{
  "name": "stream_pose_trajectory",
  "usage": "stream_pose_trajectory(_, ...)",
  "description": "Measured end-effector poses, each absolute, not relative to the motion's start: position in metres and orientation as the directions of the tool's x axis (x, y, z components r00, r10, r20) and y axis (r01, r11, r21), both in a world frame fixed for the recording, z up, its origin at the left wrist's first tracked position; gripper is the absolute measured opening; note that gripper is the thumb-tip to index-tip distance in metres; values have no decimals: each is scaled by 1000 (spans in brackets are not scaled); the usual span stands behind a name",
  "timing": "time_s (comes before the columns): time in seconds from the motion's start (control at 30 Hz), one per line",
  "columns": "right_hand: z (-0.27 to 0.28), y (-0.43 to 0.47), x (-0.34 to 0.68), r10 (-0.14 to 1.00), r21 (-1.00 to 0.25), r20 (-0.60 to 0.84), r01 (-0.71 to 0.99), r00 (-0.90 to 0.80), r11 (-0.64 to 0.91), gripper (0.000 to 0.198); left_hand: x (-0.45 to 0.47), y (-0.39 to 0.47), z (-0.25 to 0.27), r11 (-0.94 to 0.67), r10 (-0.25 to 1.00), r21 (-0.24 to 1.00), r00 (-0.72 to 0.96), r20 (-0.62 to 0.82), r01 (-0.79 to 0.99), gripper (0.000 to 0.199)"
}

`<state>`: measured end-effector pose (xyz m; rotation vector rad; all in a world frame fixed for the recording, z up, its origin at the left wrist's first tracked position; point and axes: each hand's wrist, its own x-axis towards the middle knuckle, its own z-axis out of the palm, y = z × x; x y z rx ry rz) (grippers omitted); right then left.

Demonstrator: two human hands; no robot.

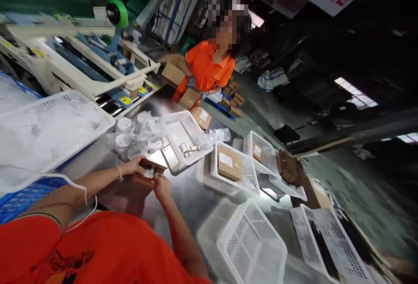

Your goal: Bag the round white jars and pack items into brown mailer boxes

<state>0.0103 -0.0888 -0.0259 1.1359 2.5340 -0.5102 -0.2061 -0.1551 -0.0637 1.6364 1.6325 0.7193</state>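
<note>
A small open brown cardboard box (pixel 158 166) is held over the metal table, with a shiny, clear-wrapped item (pixel 149 172) inside it; what that item is I cannot make out. My left hand (pixel 133 167) is closed on the box's left end. At its near right corner, my right hand (pixel 162 187) has its fingers closed against the box. Just beyond the box lie several round white rolls in clear plastic bags (pixel 137 133). A white perforated basket (pixel 186 138) with a few small packets (pixel 190 148) stands to the right of them.
White baskets (pixel 253 240) stand along the right, one with a flat carton (pixel 229 164). A large white tray of clear bags (pixel 48 131) is at left, a white cord (pixel 76 184) near my left arm. Across the metal table (pixel 183 197), a person in orange (pixel 209 68) handles cartons beside a conveyor (pixel 81 66).
</note>
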Motion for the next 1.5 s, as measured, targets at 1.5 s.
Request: stream_pose_trajectory(1.5,-98,-26,-274,344,-159,-351,418,-871,894,55,-263,-309,-93,147,951,71,-121,-284,987,78)
